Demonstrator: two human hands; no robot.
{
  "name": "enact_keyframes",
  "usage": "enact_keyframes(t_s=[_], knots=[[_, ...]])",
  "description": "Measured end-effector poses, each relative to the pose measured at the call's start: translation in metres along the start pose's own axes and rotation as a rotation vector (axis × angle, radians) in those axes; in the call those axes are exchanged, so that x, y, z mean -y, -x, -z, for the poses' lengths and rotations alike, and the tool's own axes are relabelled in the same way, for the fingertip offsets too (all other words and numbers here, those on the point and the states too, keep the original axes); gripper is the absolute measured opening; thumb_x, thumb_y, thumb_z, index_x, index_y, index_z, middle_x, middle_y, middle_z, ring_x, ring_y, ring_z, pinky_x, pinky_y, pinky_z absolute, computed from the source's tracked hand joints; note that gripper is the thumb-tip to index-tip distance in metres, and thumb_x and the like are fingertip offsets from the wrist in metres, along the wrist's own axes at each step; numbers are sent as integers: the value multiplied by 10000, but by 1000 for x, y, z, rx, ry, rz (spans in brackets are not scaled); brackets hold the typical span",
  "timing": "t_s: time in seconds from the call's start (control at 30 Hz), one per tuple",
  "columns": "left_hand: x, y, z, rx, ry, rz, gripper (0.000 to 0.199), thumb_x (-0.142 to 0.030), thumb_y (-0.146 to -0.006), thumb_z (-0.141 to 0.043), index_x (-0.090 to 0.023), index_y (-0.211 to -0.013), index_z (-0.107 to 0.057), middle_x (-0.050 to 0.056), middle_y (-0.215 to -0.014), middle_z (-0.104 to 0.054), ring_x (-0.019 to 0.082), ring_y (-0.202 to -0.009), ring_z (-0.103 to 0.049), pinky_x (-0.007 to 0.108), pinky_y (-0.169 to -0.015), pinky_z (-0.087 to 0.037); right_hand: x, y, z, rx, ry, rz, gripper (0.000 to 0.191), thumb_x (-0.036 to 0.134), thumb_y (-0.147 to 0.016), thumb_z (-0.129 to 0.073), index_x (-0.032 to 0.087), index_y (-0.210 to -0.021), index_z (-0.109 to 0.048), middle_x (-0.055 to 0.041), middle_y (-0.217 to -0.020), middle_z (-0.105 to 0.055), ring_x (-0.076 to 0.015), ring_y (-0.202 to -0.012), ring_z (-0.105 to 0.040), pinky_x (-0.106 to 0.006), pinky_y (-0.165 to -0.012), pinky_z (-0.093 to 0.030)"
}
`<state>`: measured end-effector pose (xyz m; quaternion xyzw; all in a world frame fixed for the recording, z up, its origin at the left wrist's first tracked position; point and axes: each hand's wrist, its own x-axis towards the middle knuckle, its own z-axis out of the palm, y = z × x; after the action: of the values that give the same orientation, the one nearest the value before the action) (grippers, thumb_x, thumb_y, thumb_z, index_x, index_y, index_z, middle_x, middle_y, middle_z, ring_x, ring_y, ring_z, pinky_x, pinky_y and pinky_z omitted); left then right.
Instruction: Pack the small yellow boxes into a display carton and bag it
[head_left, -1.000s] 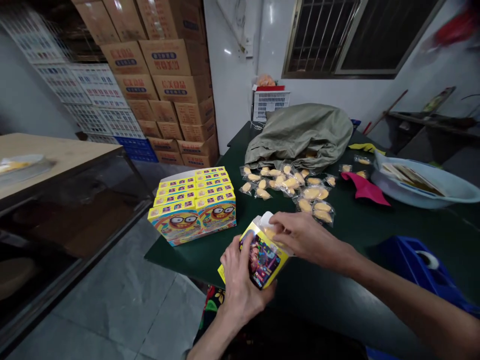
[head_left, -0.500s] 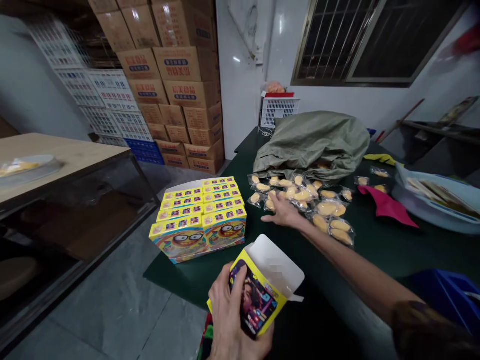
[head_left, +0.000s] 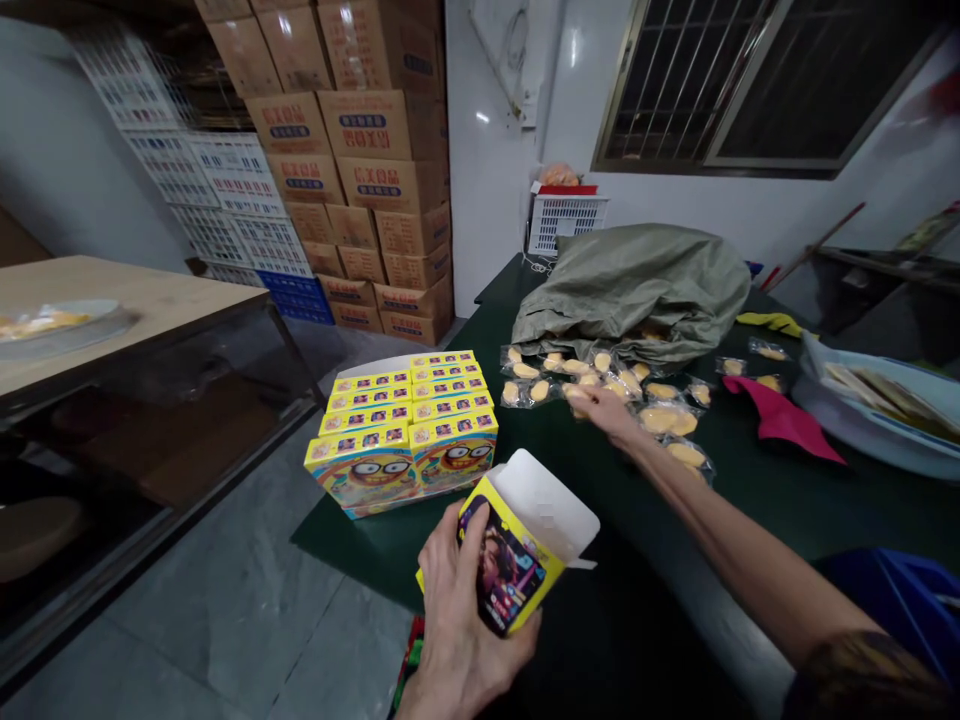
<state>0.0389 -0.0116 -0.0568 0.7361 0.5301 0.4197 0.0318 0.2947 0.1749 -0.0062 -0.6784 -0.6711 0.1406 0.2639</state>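
Observation:
My left hand [head_left: 459,615] is wrapped round a small yellow carton [head_left: 504,570] with a dark printed picture. The carton is tilted, and its white top flap stands open; what lies inside is hidden. Out over the table, my right hand [head_left: 609,412] has its fingers closed on a clear-wrapped snack packet [head_left: 579,394] at the near edge of a loose pile. More wrapped snack packets [head_left: 666,418], pale yellow and oval, lie around it. To the left, filled yellow display boxes [head_left: 401,435] with a cartoon face stand in two rows.
A grey-green cloth sack [head_left: 637,285] lies behind the packets on the dark green table [head_left: 600,600]. At the right are a pink cloth [head_left: 784,420], a pale blue basin [head_left: 885,410] and a blue container [head_left: 892,610]. Stacked brown cartons [head_left: 375,185] stand against the wall.
My right hand has moved slightly right, and its spread fingers have drawn together on a packet. The left hand still holds the carton, a little higher in view.

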Motion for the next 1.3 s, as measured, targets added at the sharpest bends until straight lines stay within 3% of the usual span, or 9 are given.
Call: enact_keyframes(t_s=[0.23, 0.4, 0.53, 0.7, 0.8, 0.87, 0.93, 1.07, 1.3], knots=[[-12, -13, -5, 50, -56, -27, 891, -271, -592, -673, -202, -1392, -287, 171, -1341, -368, 361, -1216, -411, 507, -933, -395, 78, 89, 79, 105, -372, 266, 318, 435, -853, -522, 179, -1012, -625, -49, -882, -645, -161, -750, -583, -267, -649, -458], [-21, -11, -4, 9, -75, -56, 881, -271, -597, -676, -200, -1388, -293, 172, -1329, -375, 347, -1177, -432, 482, -906, -395, 103, 114, 54, 97, -47, 328, 152, 283, -819, -546, 183, -823, -660, -48, -840, -614, -167, -795, -551, -283, -711, -411], [-21, -9, -2, 6, -76, -65, 871, -270, -600, -672, -213, -1384, -299, 166, -1317, -384, 344, -1156, -444, 479, -890, -398, 109, 114, 37, 311, 170, 334, 213, 233, -813, -519, 155, -641, -618, -33, -738, -557, -118, -641, -485, -248, -586, -332], [-15, -5, -1, 5, -89, -37, 877, -257, -607, -665, -237, -1397, -285, 161, -1325, -383, 348, -1154, -455, 491, -888, -411, 117, 122, 30, 545, -308, 358, 188, 256, -869, -474, 166, -803, -625, -13, -706, -624, -115, -643, -551, -227, -592, -406], [-6, 1, 2, 13, -75, -39, 891, -271, -615, -661, -223, -1412, -266, 166, -1323, -385, 347, -1170, -450, 489, -896, -428, 106, 105, 29, 632, -567, 409, 270, 338, -913, -432, 175, -1039, -607, -62, -941, -677, -141, -760, -634, -252, -652, -487], [1, 5, 3, -7, -75, -25, 894, -275, -622, -657, -214, -1420, -259, 167, -1321, -394, 345, -1179, -448, 487, -899, -437, 88, 73, 22, 463, -386, 361, 341, 316, -953, -337, 168, -1129, -589, -99, -1080, -647, -151, -802, -653, -279, -680, -509], [4, 8, 4, -39, -76, -12, 883, -274, -626, -654, -217, -1419, -271, 165, -1320, -404, 344, -1172, -457, 487, -894, -444, 64, 30, 5, 167, 138, 275, 399, 170, -950, -284, 177, -1279, -512, -118, -1213, -586, -156, -964, -626, -299, -826, -485], [3, 10, 2, -95, -7, 13, 832, -275, -641, -637, -226, -1402, -305, 165, -1339, -400, 357, -1199, -444, 511, -917, -437, 22, -37, -41, 150, 362, 216, 521, 229, -819, -614, 138, -1315, -484, -181, -1287, -513, -284, -1182, -499, -373, -952, -406], [0, 6, 3, -70, 10, -3, 824, -274, -647, -652, -204, -1397, -317, 172, -1347, -401, 350, -1211, -447, 519, -924, -459, -1, -41, -67, 122, 516, 224, 323, 273, -933, -413, 63, -1138, -546, -222, -1149, -547, -288, -1060, -533, -344, -860, -402]])
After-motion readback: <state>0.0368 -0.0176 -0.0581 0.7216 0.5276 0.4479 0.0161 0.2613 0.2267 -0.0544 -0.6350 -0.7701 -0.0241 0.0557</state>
